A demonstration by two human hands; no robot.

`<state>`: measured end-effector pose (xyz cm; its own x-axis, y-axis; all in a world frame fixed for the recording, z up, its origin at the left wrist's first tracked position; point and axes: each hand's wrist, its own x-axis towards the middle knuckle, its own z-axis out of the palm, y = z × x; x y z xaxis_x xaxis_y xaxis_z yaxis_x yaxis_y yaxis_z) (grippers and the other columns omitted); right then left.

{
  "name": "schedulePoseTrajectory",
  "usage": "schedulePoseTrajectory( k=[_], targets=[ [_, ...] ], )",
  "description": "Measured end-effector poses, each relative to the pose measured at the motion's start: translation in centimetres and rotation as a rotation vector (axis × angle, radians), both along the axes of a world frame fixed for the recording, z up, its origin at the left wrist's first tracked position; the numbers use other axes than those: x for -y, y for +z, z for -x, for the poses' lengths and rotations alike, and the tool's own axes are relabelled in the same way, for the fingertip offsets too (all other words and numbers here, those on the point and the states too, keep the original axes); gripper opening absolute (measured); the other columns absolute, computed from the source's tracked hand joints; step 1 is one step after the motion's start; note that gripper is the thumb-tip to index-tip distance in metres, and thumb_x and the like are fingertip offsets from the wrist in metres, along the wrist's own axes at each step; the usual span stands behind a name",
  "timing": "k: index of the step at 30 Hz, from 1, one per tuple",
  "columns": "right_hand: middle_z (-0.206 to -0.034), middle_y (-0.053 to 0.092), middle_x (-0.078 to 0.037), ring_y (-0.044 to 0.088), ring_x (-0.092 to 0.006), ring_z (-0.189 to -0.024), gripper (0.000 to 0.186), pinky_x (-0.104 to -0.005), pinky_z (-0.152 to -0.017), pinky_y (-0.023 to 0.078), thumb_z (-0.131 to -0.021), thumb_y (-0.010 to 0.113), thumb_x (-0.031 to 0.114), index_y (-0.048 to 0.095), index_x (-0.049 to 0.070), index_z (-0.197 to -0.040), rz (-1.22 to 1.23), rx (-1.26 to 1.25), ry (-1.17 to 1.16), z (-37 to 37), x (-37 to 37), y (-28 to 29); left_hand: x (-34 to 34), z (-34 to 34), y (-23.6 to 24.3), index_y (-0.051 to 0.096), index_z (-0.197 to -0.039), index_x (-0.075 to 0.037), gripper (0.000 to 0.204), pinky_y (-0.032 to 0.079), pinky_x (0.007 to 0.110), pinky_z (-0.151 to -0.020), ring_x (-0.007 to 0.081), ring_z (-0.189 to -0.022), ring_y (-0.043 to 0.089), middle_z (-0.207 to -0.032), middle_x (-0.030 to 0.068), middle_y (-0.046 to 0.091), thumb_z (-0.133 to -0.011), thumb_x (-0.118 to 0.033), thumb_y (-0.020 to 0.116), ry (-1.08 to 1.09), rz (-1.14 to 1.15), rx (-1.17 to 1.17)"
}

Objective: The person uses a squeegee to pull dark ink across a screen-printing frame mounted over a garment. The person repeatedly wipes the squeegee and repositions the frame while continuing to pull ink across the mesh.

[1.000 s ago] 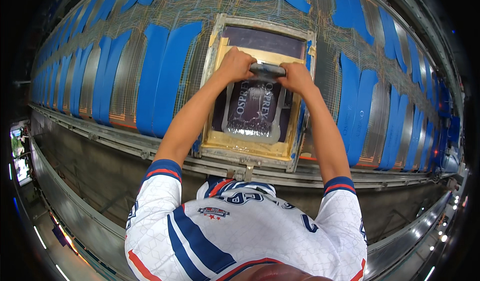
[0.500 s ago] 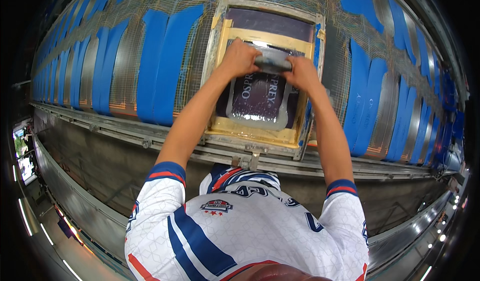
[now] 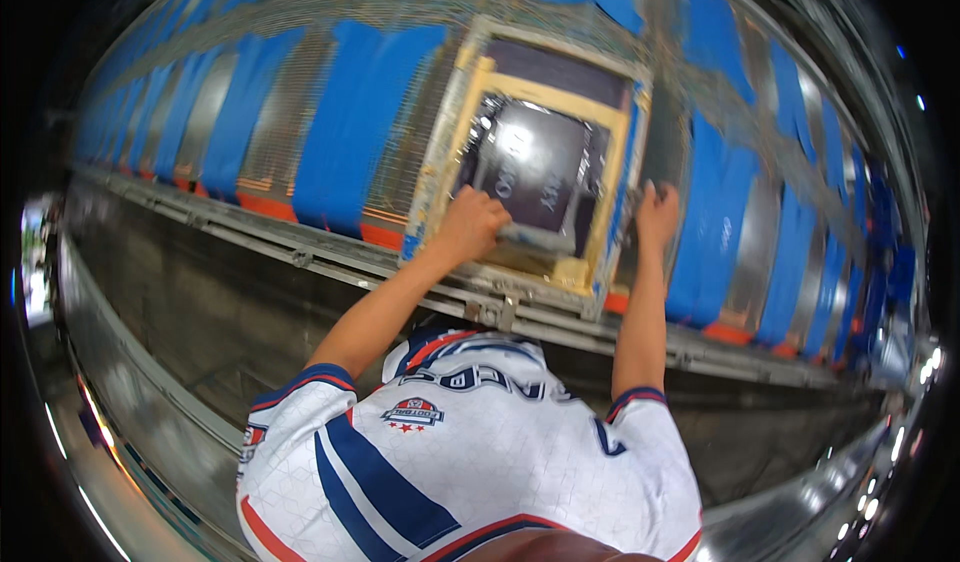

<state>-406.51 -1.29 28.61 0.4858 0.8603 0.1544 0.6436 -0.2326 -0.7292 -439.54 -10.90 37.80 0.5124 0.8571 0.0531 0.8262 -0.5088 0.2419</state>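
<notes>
A printing screen (image 3: 452, 149) in a worn metal frame lies on the long table, its mesh edged with yellow tape. Dark wet ink shines on the mesh over pale lettering. My left hand (image 3: 474, 226) is closed at the screen's near left part, around the end of a squeegee (image 3: 542, 238) that shows only as a blurred pale strip. Just outside the frame's right rail is my right hand (image 3: 656, 214), fingers curled. Blur hides whether it grips anything.
Blue fabric pieces (image 3: 362, 127) lie in rows on the table to both sides, with strips of bare grey table and tangled threads between them. A metal rail (image 3: 340, 267) runs along the table's near edge, in front of my body.
Both hands were on the squeegee at the screen's far part. My left hand has come nearer with it; my right hand has let go and moved right, outside the frame.
</notes>
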Motion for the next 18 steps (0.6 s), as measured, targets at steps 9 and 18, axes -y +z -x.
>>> schedulePoseTrajectory(
  k=[9, 18],
  targets=[
    [-0.088, 0.070, -0.015, 0.065, -0.0290, -0.081, 0.028, -0.0396, -0.077, 0.049, -0.093, 0.066, 0.031, 0.069, 0.003, -0.093, 0.035, -0.133, 0.080, 1.2, -0.3, 4.0, 1.3, 2.1, 1.2, 0.073, -0.091, -0.016, 0.036, 0.041, 0.036, -0.083, 0.0181, -0.088, 0.060, -0.093, -0.0042, 0.068, -0.055, -0.014, 0.081, 0.046, -0.048, 0.115],
    [-0.089, 0.069, -0.016, 0.064, -0.0285, -0.081, 0.026, -0.0395, -0.077, 0.049, -0.091, 0.066, 0.027, 0.067, 0.001, -0.095, -0.104, -0.382, 0.120, 22.4, -0.4, 2.9, -1.3, 20.7, 5.4, 0.073, -0.088, -0.015, 0.031, 0.041, 0.037, -0.080, 0.0198, -0.086, 0.062, -0.086, -0.0026, 0.069, -0.060, -0.020, 0.086, 0.088, -0.035, 0.009]
  ],
)
